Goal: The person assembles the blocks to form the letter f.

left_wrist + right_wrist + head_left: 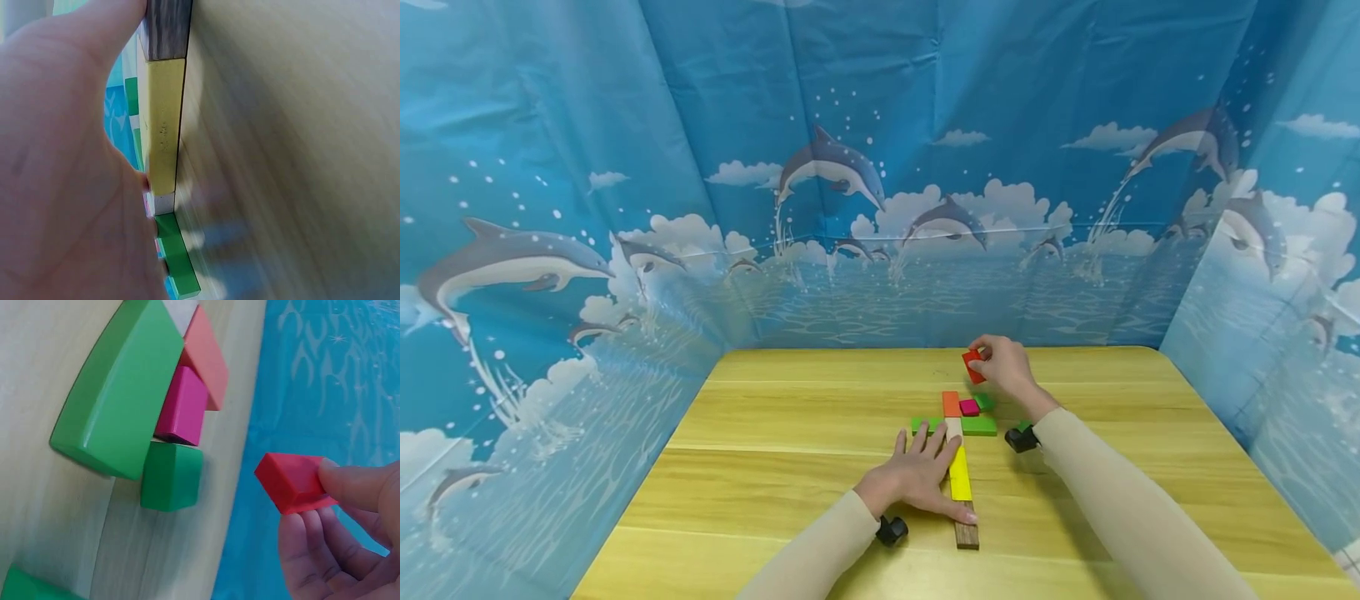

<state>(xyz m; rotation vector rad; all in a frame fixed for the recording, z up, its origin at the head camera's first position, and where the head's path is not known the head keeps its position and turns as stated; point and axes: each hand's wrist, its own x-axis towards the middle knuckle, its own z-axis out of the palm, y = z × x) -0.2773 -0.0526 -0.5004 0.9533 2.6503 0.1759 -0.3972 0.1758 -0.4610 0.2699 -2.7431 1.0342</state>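
Note:
My right hand (1006, 367) pinches a red block (294, 481) between thumb and fingers, raised near the table's far edge. Fingers spread, my left hand (917, 479) rests over a row of blocks lying on the table. That row runs from a dark brown block (967, 536) nearest me through a yellow block (960, 477) and a whitish block (953, 428) to an orange block (951, 404). Green blocks (979, 427) flank the whitish one on both sides. A magenta block (182, 406) and a small green block (170, 476) sit beside the orange one.
Another green block (34, 587) lies to the right, partly hidden by my right wrist in the head view. A blue dolphin-print curtain (880, 292) hangs behind the wooden table (760, 467) and along its sides. Black wrist straps with cameras (891, 531) are on both wrists.

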